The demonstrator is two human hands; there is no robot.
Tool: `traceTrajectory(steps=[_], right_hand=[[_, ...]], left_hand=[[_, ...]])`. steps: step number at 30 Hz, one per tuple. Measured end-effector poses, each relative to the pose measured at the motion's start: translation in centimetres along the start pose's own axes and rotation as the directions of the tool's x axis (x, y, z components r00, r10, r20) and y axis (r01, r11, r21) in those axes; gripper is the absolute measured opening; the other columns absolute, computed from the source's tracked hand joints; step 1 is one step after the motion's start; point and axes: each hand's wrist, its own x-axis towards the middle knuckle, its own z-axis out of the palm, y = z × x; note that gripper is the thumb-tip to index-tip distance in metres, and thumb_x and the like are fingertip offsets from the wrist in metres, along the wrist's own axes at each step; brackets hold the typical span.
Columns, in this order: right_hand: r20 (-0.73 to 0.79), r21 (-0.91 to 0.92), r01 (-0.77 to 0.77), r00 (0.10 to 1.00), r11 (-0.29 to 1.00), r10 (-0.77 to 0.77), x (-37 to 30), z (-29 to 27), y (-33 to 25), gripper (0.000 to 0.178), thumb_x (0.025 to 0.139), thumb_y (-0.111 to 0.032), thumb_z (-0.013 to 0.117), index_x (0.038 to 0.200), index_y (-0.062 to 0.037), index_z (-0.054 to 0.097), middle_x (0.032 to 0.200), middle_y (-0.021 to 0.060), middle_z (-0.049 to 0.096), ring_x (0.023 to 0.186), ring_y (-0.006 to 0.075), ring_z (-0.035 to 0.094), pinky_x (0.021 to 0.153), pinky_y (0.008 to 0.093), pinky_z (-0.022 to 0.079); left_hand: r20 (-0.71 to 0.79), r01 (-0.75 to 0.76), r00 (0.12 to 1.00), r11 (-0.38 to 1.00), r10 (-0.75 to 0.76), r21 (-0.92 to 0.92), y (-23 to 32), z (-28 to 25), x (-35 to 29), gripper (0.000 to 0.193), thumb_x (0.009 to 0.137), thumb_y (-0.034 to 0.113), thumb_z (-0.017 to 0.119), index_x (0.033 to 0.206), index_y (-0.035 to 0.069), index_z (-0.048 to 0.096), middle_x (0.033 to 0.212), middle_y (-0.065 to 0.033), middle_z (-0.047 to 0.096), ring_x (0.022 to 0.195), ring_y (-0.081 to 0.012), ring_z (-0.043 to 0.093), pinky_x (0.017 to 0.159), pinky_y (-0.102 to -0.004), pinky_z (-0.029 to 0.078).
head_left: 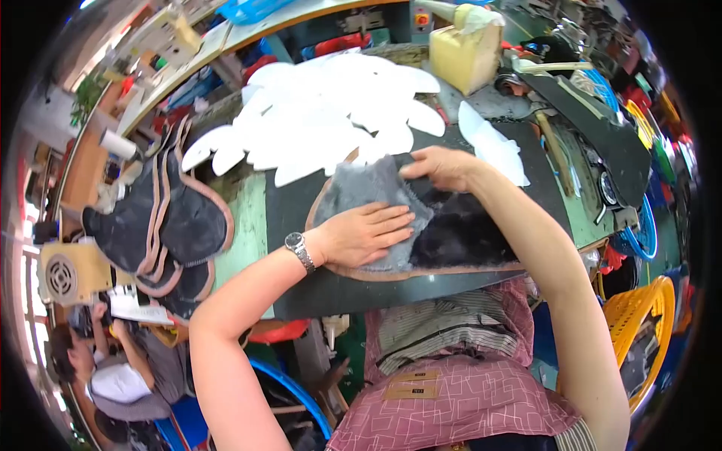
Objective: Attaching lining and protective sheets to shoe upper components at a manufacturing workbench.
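My left hand (366, 234) lies flat, fingers together, pressing a grey fuzzy lining piece (361, 194) onto a tan-edged shoe piece with black fur (459, 237). My right hand (440, 167) rests at the top edge of the grey piece, fingertips pinching its corner. Both pieces lie on a black work mat (289, 218) on the green bench. A wristwatch (299, 248) is on my left wrist.
A heap of white cut shapes (323, 113) covers the bench behind the mat. A stack of dark tan-edged fur pieces (169, 218) lies at the left. A yellow jug (462, 52) stands at the back, tools at the right, a yellow basket (639, 316) lower right. Another person (113, 368) sits lower left.
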Motion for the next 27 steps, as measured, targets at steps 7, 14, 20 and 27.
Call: traceTrajectory(steps=[7, 14, 20, 27], right_hand=[[-0.428, -0.692, 0.144, 0.707, 0.707, -0.563, -1.5, 2.8, 1.9, 0.026, 0.069, -0.024, 0.067, 0.079, -0.0004, 0.065, 0.077, 0.021, 0.064, 0.077, 0.038, 0.062, 0.071, 0.0437, 0.049], [-0.481, -0.821, -0.12, 0.673, 0.558, -0.562, 0.4, 2.4, 2.4, 0.035, 0.074, -0.035, 0.061, 0.077, -0.0002, 0.065, 0.076, 0.02, 0.064, 0.076, 0.0376, 0.062, 0.07, 0.0456, 0.05], [-0.537, -0.735, -0.15, 0.724, 0.661, -0.433, -0.1, 2.6, 1.8, 0.033, 0.078, -0.034, 0.059, 0.083, -0.0025, 0.067, 0.086, 0.0203, 0.065, 0.084, 0.0362, 0.063, 0.076, 0.0442, 0.05], [-0.523, -0.736, -0.149, 0.744, 0.661, -0.415, 0.0, 2.3, 1.7, 0.033, 0.077, -0.035, 0.059, 0.084, -0.003, 0.067, 0.086, 0.0202, 0.065, 0.085, 0.0358, 0.063, 0.076, 0.0442, 0.05]], left_hand=[[0.081, 0.179, 0.983, 0.942, -0.162, -0.283, 1.0, -0.5, 1.0, 0.077, 0.083, 0.052, 0.049, 0.138, 0.0, 0.031, 0.146, -0.0152, 0.027, 0.136, -0.0276, 0.023, 0.11, -0.042, 0.02], [-0.057, 0.451, 0.879, 0.865, -0.473, -0.221, 1.8, 0.0, 2.2, 0.071, 0.081, 0.047, 0.054, 0.126, -0.007, 0.041, 0.132, -0.0223, 0.04, 0.122, -0.0334, 0.039, 0.099, -0.0413, 0.031], [-0.183, 0.593, 0.745, 0.763, -0.641, -0.256, 1.8, 0.8, 4.0, 0.036, 0.075, 0.019, 0.066, 0.101, -0.005, 0.058, 0.107, -0.0169, 0.056, 0.108, -0.0307, 0.05, 0.086, -0.0361, 0.042], [-0.226, 0.2, 0.879, 0.756, -0.42, -0.623, 2.2, 0.4, 2.9, 0.026, 0.077, 0.009, 0.062, 0.1, -0.003, 0.058, 0.107, -0.017, 0.055, 0.101, -0.0335, 0.055, 0.087, -0.0396, 0.045]])
